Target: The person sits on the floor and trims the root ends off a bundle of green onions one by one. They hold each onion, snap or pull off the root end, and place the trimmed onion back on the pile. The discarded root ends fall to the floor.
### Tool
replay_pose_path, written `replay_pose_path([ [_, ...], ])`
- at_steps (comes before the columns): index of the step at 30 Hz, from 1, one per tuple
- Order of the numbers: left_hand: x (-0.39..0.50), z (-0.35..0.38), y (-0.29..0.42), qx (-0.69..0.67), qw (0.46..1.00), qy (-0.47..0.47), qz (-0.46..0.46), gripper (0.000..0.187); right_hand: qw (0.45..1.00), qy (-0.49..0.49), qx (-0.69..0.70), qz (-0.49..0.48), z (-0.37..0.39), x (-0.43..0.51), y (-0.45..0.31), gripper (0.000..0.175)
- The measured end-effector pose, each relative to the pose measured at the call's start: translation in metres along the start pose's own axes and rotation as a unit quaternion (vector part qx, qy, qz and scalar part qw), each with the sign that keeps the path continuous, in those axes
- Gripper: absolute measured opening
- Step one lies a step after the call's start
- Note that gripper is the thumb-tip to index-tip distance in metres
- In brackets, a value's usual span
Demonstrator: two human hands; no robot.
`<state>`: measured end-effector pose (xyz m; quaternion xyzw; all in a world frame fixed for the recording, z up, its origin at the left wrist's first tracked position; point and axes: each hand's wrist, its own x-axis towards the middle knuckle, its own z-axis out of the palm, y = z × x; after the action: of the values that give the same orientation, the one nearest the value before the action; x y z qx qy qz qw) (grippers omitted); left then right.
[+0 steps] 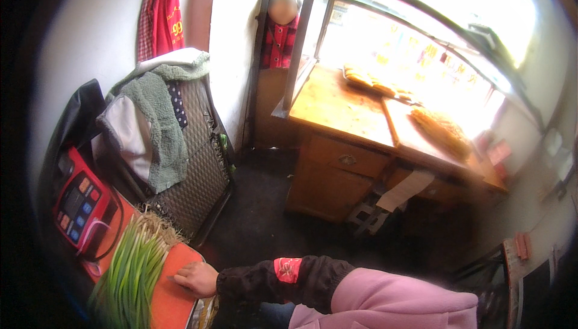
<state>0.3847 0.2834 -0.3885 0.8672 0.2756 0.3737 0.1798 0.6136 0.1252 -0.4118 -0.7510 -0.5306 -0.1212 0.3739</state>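
Note:
My right hand (196,279) rests, fingers curled, at the edge of an orange tabletop (169,304). A small dark pointed object (172,279) sticks out from under the fingers; too little shows to tell what it is. Beside the hand, to its left, lies a bunch of green onions (131,265). Their pale stems and dry roots (156,225) face the chair, and the long green leaves run toward me. A dark sleeve cover (253,279) with a red patch goes over my pink coat sleeve (388,290). My left hand is out of view.
A red device (81,202) with buttons stands beyond the onions. A woven chair (198,148) carries a green fleece jacket (162,143). Across the dark floor (257,193) stands a wooden counter (334,175) with a glass case and trayed food (375,82). A person (280,39) stands at the doorway.

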Motion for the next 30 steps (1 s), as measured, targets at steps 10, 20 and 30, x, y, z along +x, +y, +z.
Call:
replay_pose_path([
  [10,0.0015,-0.0010,0.0072,-0.011,1.000,0.004,0.000,0.015,1.000,-0.002,0.003,0.004,-0.0002,-0.0005,-0.0008,0.019],
  [20,-0.0002,0.0003,0.0086,-0.030,1.000,0.002,-0.007,0.015,1.000,-0.016,0.018,0.004,0.0022,-0.0035,0.0038,0.032],
  [30,-0.0035,0.0014,0.0069,-0.032,0.999,-0.007,-0.021,0.015,0.999,-0.028,-0.013,0.008,0.0058,-0.0047,0.0060,0.040],
])
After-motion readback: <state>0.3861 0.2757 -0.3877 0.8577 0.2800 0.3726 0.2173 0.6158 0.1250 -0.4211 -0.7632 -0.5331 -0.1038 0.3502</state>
